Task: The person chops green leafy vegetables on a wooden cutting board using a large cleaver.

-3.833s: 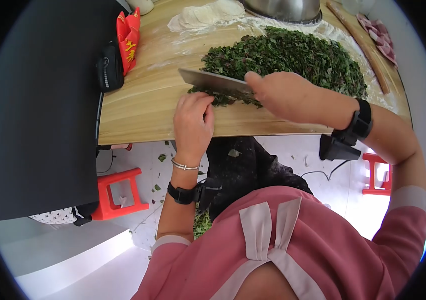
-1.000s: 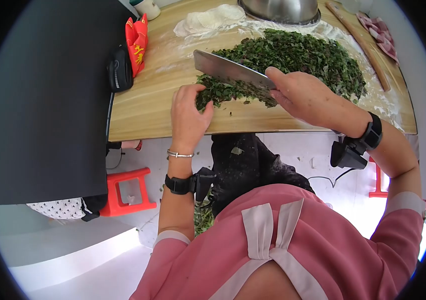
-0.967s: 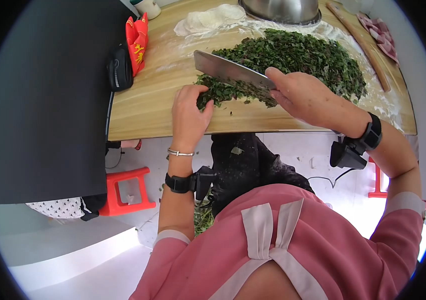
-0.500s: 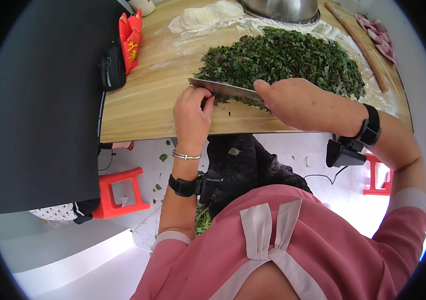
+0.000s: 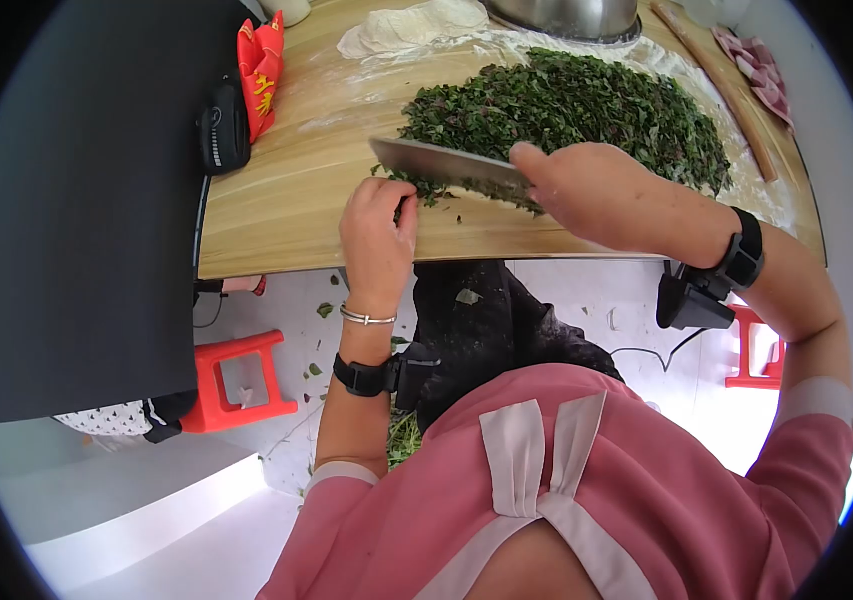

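My right hand grips a kitchen knife, its blade pointing left and raised a little over the front edge of a wide heap of chopped green leaves. Bits of leaf cling to the blade's lower side. Just below the blade's left end, my left hand is curled closed, its fingertips at some dark chopped leaves on the wooden tabletop. How much of the leaves sits inside those fingers is hidden.
Behind the heap lie pale dough, a metal bowl and scattered flour. A rolling pin and a checked cloth are at right. A red packet and black case stand left. Red stools are below.
The knife blade has lifted from the leaves, its left end rising away from my left fingers. My left hand has shifted slightly left and toward me.
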A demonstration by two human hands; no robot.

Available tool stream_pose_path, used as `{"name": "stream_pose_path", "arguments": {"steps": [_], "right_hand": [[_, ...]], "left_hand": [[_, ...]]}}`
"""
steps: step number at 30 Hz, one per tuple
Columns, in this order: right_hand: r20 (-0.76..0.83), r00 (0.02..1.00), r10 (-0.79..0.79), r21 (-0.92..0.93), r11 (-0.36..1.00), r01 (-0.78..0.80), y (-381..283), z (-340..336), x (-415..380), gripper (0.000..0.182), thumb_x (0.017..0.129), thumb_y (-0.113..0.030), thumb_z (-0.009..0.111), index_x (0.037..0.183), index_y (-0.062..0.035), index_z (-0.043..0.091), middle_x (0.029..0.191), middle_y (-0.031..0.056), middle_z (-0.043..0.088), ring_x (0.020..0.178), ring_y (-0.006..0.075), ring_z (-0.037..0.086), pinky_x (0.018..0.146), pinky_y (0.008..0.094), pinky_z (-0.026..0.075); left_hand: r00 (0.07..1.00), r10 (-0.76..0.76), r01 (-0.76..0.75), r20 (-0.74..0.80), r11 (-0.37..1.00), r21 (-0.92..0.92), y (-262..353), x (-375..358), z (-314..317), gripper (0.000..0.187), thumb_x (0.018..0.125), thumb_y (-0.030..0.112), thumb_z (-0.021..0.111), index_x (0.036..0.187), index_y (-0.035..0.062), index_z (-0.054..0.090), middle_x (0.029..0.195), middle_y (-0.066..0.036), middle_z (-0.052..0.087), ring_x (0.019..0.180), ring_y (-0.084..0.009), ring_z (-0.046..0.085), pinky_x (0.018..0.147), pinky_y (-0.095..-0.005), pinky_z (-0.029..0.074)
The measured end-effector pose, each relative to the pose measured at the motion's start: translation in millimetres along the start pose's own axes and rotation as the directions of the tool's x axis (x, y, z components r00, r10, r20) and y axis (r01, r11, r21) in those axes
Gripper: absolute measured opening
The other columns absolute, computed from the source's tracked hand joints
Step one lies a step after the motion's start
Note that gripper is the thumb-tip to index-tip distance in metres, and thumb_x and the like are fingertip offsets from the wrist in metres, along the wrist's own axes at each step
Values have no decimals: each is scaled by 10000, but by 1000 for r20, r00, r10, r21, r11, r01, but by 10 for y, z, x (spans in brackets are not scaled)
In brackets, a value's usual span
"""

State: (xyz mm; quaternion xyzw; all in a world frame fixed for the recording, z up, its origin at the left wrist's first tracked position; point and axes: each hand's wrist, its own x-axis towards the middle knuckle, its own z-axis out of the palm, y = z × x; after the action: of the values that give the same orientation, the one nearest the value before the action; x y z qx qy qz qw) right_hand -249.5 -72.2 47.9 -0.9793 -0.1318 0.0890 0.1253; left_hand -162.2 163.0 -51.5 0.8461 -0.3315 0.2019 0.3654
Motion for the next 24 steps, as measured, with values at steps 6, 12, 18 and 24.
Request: {"name": "stream_pose_path", "arguments": {"steps": [6, 12, 18, 24], "right_hand": [[22, 990, -137, -42, 990, 138, -46, 58, 31, 169, 897, -54, 549, 1019, 7, 450, 681, 197, 610, 678, 406, 636, 581, 480, 484], [-131, 990, -51, 258, 962, 84, 198, 194, 89, 190, 919, -113, 565, 1011, 18, 461, 724, 187, 604, 643, 372, 635, 591, 449, 492], [-83, 932, 353, 913, 401, -71, 499, 183, -538, 346, 1022, -245, 505, 1310, -63, 449, 658, -12, 469, 475, 61, 452, 384, 240, 402], [-152, 660, 735, 988, 88, 130, 1092, 246, -1410, 280, 1014, -189, 504, 1272, -87, 462, 608, -30, 453, 374, 52, 398, 333, 215, 351]], "left_hand": [[1000, -11, 11, 6, 1000, -16, -4, 15, 5, 66, 811, -20, 676, 872, -24, 649, 814, -131, 619, 642, -251, 621, 615, -339, 500], [996, -73, 76, 56, 996, -43, 41, 93, -16, 73, 816, -7, 673, 883, -15, 644, 813, -140, 621, 690, -262, 627, 655, -352, 501], [994, 61, -71, 95, 992, 102, 124, 278, -58, 104, 789, 14, 691, 863, 16, 618, 867, -144, 633, 847, -352, 597, 783, -428, 468], [976, 181, -195, 121, 975, 110, 508, 570, 23, 105, 817, 35, 697, 894, 8, 631, 895, -131, 642, 868, -313, 605, 773, -382, 466]]}}
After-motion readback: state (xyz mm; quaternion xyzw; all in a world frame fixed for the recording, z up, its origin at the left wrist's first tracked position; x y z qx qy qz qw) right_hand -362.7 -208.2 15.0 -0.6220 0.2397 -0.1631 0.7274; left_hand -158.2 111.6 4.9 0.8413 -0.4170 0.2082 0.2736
